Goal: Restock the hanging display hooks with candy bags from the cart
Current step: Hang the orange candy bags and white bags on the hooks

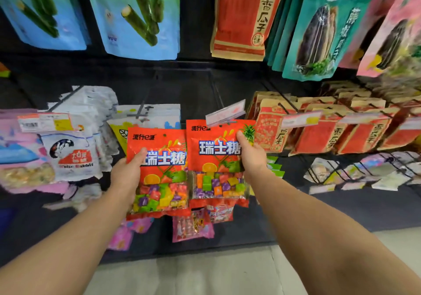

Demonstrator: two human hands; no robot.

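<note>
While my left hand [127,171] grips one red candy bag [159,171] by its 9 o'clock edge, thumb laid across the front near the printed title, my right hand [251,158] grips a second red candy bag [216,158] by its 3 o'clock edge, thumb likewise on the front. Both bags stand upright, side by side and touching, each lying inward of the hand that holds it; the right bag sits slightly higher. Clear lower windows show cube-shaped sweets in mixed colours. At 12 o'clock of the right bag, a price tag [225,112] on the tip of a display hook [217,94] overlaps the bag's top edge. At 9 o'clock hang white candy bags [73,155]; at 3 o'clock, rows of red-and-brown seed packets [319,132]. At 12 o'clock, higher up, hang blue-green snack bags [134,16]. Below the held bags, at 6 o'clock, pink packets [191,226] hang above the pale floor [205,272].
</note>
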